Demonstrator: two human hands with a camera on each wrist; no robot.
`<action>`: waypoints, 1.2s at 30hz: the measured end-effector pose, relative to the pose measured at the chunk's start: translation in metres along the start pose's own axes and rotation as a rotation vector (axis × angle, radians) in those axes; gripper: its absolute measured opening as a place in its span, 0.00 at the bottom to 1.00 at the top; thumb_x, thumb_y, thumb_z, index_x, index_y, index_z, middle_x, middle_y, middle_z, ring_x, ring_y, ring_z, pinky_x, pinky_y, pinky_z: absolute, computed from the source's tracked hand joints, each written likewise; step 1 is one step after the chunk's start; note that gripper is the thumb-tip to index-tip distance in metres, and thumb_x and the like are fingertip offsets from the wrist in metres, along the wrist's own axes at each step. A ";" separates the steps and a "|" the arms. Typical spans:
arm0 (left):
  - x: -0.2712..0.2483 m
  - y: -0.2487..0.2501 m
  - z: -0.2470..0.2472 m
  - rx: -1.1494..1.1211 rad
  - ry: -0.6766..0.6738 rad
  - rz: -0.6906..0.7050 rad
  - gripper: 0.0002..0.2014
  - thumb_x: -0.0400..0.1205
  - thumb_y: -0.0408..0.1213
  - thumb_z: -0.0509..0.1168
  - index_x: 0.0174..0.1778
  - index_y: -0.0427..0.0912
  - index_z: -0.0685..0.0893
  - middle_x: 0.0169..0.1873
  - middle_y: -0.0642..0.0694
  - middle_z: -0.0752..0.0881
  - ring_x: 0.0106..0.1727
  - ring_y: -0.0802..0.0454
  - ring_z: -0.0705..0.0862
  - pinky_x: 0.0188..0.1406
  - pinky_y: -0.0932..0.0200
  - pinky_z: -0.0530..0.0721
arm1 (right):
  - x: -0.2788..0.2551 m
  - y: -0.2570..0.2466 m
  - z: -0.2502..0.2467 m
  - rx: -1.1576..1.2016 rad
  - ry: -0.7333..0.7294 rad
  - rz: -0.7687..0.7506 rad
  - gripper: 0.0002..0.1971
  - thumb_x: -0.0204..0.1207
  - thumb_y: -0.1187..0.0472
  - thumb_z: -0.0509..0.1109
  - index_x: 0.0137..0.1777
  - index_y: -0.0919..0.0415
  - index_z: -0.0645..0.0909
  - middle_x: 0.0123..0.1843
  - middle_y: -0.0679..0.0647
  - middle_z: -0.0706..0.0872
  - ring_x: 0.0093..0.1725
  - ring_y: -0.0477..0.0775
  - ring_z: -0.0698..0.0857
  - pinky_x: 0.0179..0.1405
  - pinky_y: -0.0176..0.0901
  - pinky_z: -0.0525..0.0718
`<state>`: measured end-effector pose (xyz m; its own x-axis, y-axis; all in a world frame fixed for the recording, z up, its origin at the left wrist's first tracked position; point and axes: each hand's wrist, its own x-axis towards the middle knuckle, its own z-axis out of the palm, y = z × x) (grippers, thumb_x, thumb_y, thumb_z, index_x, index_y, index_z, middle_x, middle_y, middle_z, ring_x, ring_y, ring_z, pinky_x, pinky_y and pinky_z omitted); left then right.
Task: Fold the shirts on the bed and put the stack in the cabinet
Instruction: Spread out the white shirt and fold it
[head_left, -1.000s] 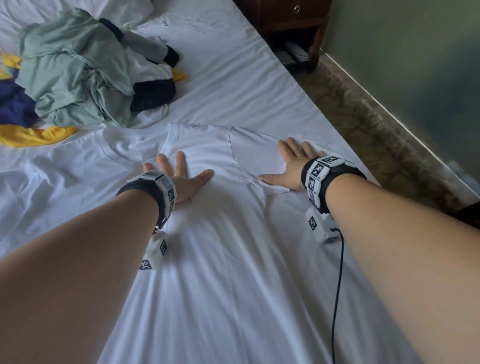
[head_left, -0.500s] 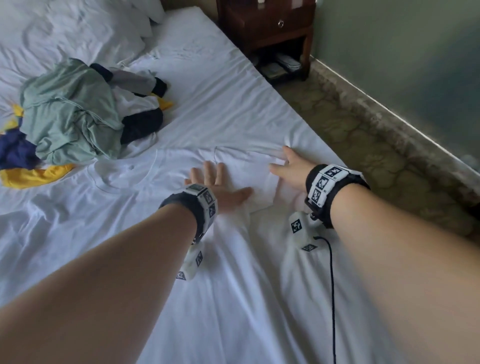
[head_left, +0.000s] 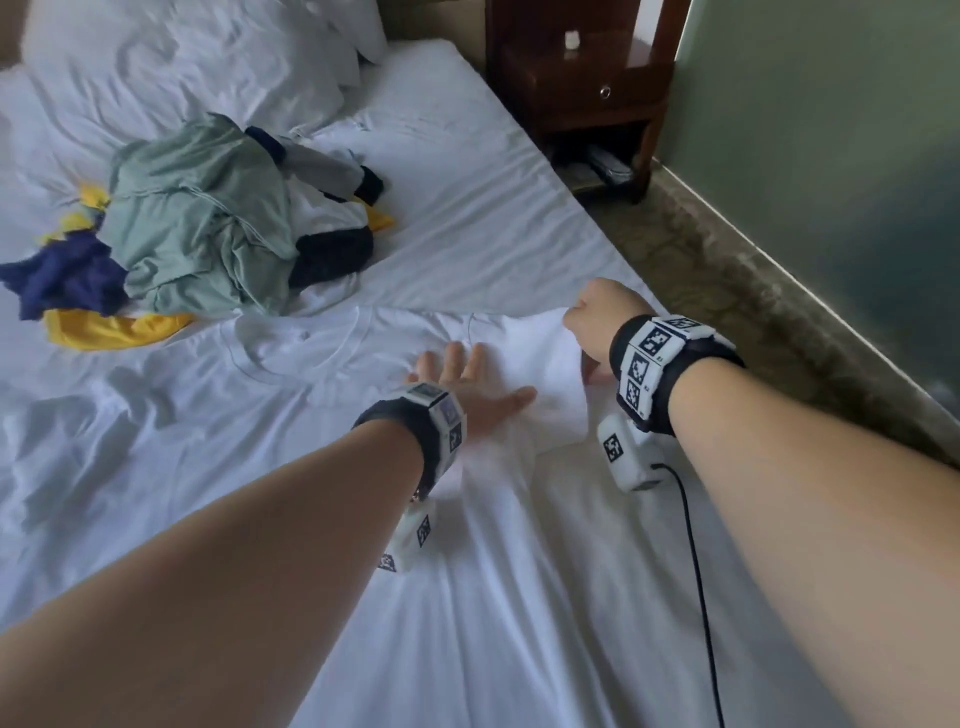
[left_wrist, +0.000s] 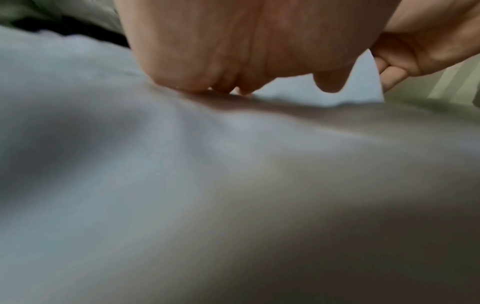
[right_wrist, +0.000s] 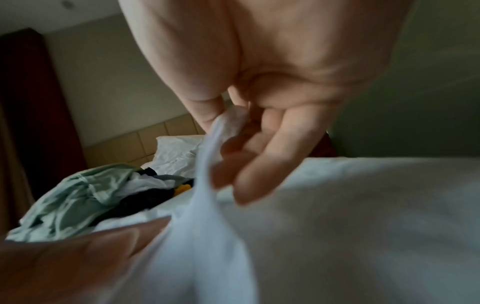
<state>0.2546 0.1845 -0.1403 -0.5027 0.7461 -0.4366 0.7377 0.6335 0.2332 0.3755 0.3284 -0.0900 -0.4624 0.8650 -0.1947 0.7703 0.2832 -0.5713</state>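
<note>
A white T-shirt (head_left: 322, 358) lies spread on the white bed, collar toward the pillows. My left hand (head_left: 467, 384) presses flat on the shirt near its right shoulder, fingers straight. My right hand (head_left: 592, 317) pinches the shirt's right sleeve (head_left: 535, 338) and lifts its edge off the bed. In the right wrist view the thumb and fingers (right_wrist: 233, 127) hold a white fold of cloth (right_wrist: 207, 185). The left wrist view is blurred, with the left hand (left_wrist: 233, 61) down on the fabric. A crumpled pile of shirts (head_left: 208, 223), pale green, navy, yellow and black, lies at the upper left.
White pillows (head_left: 182, 57) sit at the head of the bed. A dark wooden nightstand (head_left: 582, 93) with a drawer and lower shelf stands beyond the bed's right edge. Patterned floor (head_left: 727, 291) and a green wall (head_left: 831, 130) run along the right.
My right hand went from lying flat on the sleeve to pinching and lifting it. My left hand slid right toward the sleeve seam. The view tilted up toward the pillows.
</note>
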 end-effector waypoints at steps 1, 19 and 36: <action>-0.005 -0.008 -0.009 -0.048 0.028 0.023 0.49 0.80 0.77 0.50 0.90 0.58 0.39 0.90 0.55 0.43 0.90 0.39 0.39 0.88 0.37 0.44 | -0.008 -0.015 -0.004 0.058 -0.001 -0.019 0.09 0.80 0.63 0.60 0.38 0.59 0.66 0.32 0.59 0.78 0.24 0.63 0.84 0.26 0.50 0.87; -0.037 -0.135 -0.004 0.079 -0.126 -0.123 0.51 0.70 0.86 0.46 0.82 0.74 0.28 0.86 0.55 0.24 0.85 0.32 0.24 0.82 0.25 0.35 | -0.056 -0.059 0.094 -0.461 -0.396 -0.336 0.40 0.84 0.43 0.65 0.90 0.54 0.51 0.91 0.57 0.48 0.89 0.57 0.51 0.86 0.51 0.56; -0.036 -0.109 -0.055 -0.082 0.128 -0.222 0.28 0.82 0.70 0.51 0.68 0.60 0.84 0.64 0.42 0.73 0.70 0.34 0.67 0.71 0.34 0.72 | -0.079 -0.018 0.064 -0.139 -0.191 -0.072 0.31 0.82 0.48 0.69 0.85 0.51 0.69 0.81 0.54 0.75 0.75 0.58 0.79 0.72 0.46 0.77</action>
<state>0.1675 0.1004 -0.1023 -0.7048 0.6033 -0.3732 0.5663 0.7953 0.2161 0.3700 0.2289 -0.1150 -0.5826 0.7504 -0.3123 0.7794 0.4068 -0.4765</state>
